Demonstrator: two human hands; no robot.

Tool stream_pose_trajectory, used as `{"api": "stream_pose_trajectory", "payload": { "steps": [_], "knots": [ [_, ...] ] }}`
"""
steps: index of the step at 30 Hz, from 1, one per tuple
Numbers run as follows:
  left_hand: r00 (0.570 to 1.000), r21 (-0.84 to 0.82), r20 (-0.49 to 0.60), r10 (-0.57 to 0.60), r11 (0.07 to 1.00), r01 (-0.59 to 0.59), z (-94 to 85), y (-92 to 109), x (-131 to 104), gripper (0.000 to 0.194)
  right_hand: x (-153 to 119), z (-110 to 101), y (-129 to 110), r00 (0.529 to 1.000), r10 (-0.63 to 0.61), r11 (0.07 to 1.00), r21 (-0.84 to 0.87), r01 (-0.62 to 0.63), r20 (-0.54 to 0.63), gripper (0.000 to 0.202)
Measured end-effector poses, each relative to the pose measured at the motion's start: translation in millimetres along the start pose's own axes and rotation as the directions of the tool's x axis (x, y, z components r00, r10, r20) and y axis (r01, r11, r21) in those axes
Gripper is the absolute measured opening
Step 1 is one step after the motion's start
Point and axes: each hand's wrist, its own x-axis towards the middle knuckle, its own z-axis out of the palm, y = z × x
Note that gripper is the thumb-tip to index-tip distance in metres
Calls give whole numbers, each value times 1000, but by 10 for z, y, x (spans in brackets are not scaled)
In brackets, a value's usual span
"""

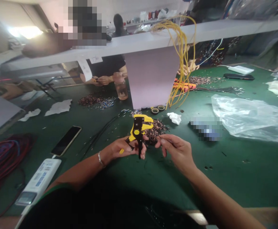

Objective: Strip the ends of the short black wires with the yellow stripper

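Observation:
A yellow and black wire stripping tool [137,132] stands upright in my left hand [126,148], whose fingers wrap round its handles. To its right, my right hand [175,149] is closed, thumb and forefinger pinched together; what they hold, if anything, is too small to make out. Behind both hands lies a heap of short dark wire pieces with coppery ends [156,130]. Long black wires [100,132] lie on the green table to the left of the tool.
A phone [66,141] and a white power strip [39,179] lie at the left, near coiled red and blue wires [5,159]. Yellow wires [183,54] hang from the shelf [115,44]. A plastic bag [250,119] lies right. Other people's hands [103,80] work across the table.

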Motion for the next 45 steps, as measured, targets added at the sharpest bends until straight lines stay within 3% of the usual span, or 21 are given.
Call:
{"api": "stream_pose_trajectory", "payload": {
  "steps": [14, 18, 21, 24, 28, 32, 35, 38, 40, 45],
  "knots": [
    [999, 93, 20, -35, 995, 33, -59, 15, -28, 64, -11, 35, -36, 999, 8, 971, -239, -17, -38, 14],
    [1000, 182, -18, -5, 983, 8, -16, 35, -19, 64, -12, 38, -3, 994, -62, 950, -312, 31, -88, 15],
    [996, 348, -67, 57, 937, -30, 19, 45, -8, 63, -19, 43, 18, 988, -96, 936, -347, 48, -121, 14],
    [977, 675, -122, 174, 736, -47, 43, 35, -1, 52, -23, 53, 32, 991, -4, 958, -284, -33, -130, 14],
    [898, 966, -106, 427, 259, -9, 80, 0, -9, 57, -6, 57, 50, 986, 165, 984, -58, -167, -29, 14],
    [806, 974, 90, 585, -221, 51, 107, -21, -10, 70, 13, 53, 86, 970, 224, 963, 130, -234, 93, 10],
    [760, 923, 219, 612, -382, 42, 93, -40, 1, 68, 5, 52, 134, 958, 249, 942, 193, -274, 145, 9],
    [741, 916, 261, 619, -401, 12, 81, -62, 8, 63, -11, 45, 173, 949, 269, 933, 202, -299, 164, 8],
    [748, 936, 226, 624, -351, 10, 96, -66, 5, 60, -17, 39, 174, 947, 274, 932, 195, -305, 169, 9],
    [812, 1000, -3, 584, -22, 19, 175, -42, -7, 58, -17, 46, 88, 945, 254, 953, 115, -281, 207, 14]
  ]
}}
